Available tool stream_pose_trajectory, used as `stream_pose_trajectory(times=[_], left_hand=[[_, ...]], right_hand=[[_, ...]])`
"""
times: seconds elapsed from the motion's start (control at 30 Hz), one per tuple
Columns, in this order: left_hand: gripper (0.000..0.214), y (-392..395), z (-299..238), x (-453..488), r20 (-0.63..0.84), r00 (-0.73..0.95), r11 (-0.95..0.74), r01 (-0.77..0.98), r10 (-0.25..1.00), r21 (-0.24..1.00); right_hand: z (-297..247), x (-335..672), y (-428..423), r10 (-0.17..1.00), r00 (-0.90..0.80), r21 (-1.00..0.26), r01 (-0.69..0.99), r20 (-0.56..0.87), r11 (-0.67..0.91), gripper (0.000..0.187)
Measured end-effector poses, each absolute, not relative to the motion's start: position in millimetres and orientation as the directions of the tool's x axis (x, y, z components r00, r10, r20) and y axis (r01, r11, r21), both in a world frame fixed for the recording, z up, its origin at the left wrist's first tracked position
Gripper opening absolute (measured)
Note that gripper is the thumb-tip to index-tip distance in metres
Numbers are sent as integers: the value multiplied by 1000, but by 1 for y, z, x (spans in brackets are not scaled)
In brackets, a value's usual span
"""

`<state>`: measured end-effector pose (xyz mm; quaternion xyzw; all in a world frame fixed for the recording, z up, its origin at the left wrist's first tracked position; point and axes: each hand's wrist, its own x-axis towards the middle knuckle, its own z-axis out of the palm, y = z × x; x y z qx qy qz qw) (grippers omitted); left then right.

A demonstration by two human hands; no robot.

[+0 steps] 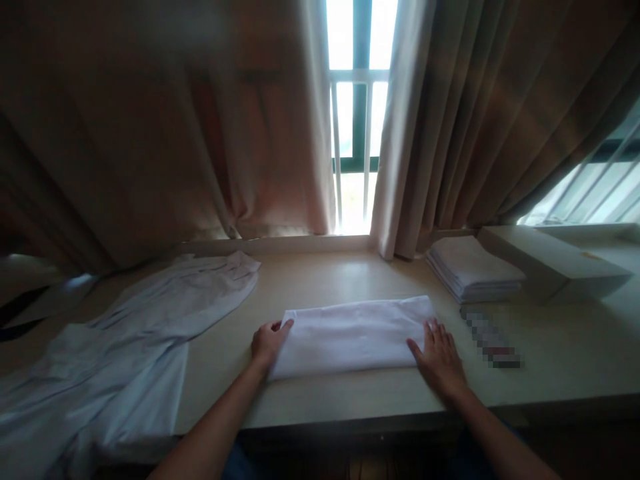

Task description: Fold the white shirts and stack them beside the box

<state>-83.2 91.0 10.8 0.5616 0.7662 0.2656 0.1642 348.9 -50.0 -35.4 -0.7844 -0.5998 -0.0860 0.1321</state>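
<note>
Brown curtains hang along the far edge of the pale worktop, parted at a barred window. Loose linen sprawls over the worktop's left end and spills past its near-left corner. A long box lies at the far-right corner, with a stack of folded whites just beside it. A blurred item sits in front of the stack.

The folded cloth lies flat at the middle of the worktop, close to the near edge. Its long axis runs left to right, parallel to that edge. Bare worktop separates it from the linen, the stack and the far edge.

The left hand has its grip closed on the cloth's left end, thumb on top. The right hand rests open and flat, fingers spread, on the right end.
</note>
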Motion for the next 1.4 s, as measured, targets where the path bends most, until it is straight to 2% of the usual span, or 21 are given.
stream_pose_trajectory(times=[0.1,0.27,0.43,0.53,0.6,0.67,0.73,0.77,0.83,0.9,1.03,1.17,1.27,1.4], left_hand=[[47,114,13,-83,-48,-283,253,751,958,611],[40,134,12,-77,-89,-284,285,786,955,548],[35,131,19,-73,-58,-314,305,835,948,458],[45,118,28,-61,42,-353,305,857,935,415],[51,104,31,-42,186,-206,124,919,961,375],[51,89,30,-19,303,99,-185,945,948,270],[54,77,22,2,293,333,-387,909,896,152],[57,73,17,10,249,369,-407,906,895,118],[63,69,4,18,155,355,-370,925,922,81],[69,69,-7,17,89,313,-319,946,945,60],[76,71,-16,7,64,268,-269,963,961,9],[87,74,-19,-2,109,192,-189,981,975,-43],[96,81,-28,-19,138,133,-124,989,981,-78],[99,89,-38,-44,123,147,-138,987,981,-79]], right_hand=[[-34,348,-49,919,275,-93,961,283,-259,84],[-30,345,-46,922,310,-105,950,232,-293,83],[-26,346,-46,923,326,-123,944,203,-307,81],[-17,351,-45,935,322,-141,943,151,-302,79],[-8,351,-39,947,295,-152,949,127,-275,78],[3,343,-26,964,230,-168,964,131,-207,76],[11,326,-7,982,120,-203,975,144,-89,74],[14,315,4,989,46,-230,973,141,-13,74],[15,296,24,988,-100,-285,949,120,130,76],[11,287,38,982,-168,-320,928,92,189,78],[2,318,48,996,-64,-330,941,56,79,85],[-1,370,42,998,71,-268,961,-1,-68,88],[0,387,37,995,97,-238,966,-23,-99,86],[-1,385,36,992,127,-227,966,2,-124,84]])
